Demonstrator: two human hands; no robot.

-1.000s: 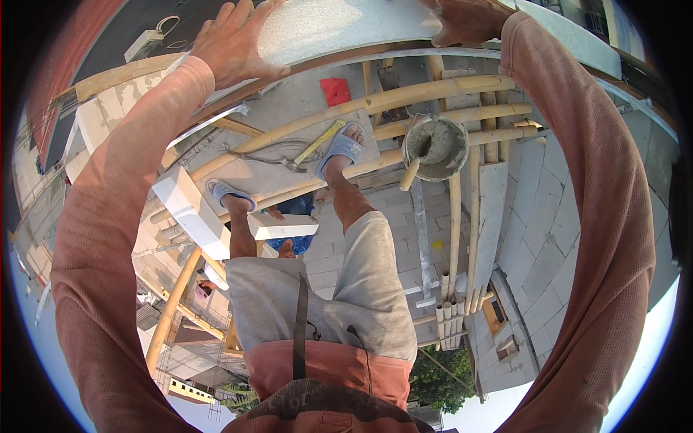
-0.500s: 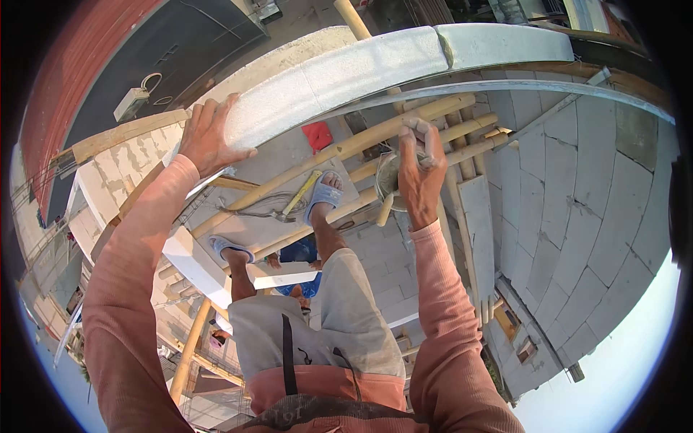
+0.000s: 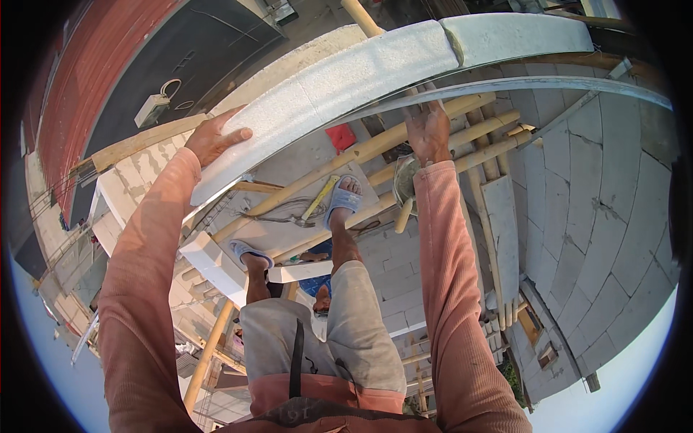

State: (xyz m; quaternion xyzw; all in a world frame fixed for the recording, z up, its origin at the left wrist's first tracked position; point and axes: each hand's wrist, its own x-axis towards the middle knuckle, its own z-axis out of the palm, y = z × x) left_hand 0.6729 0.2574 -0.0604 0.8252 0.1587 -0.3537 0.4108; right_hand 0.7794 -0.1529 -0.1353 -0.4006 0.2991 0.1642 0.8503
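Note:
A long white building block (image 3: 339, 79) lies across the top of the view, end to end with a second white block (image 3: 520, 36) on its right. My left hand (image 3: 215, 138) grips the long block's left end, fingers spread over its face. My right hand (image 3: 427, 131) reaches up and holds the block's lower edge near its middle. Both arms are in salmon long sleeves. My feet in blue sandals (image 3: 341, 202) stand on a board (image 3: 289, 224) laid over bamboo poles.
Bamboo scaffold poles (image 3: 375, 148) run under me, high above the ground. A yellow level (image 3: 318, 199) lies on the board. A mortar bucket (image 3: 404, 189) stands by my right foot. A loose white block (image 3: 213, 263) sits at the left, a block wall (image 3: 592, 187) at the right.
Both hands have come down from the upper edge of the view with the long block. My right hand shifted left to the block's lower edge. The view has tipped toward the wall.

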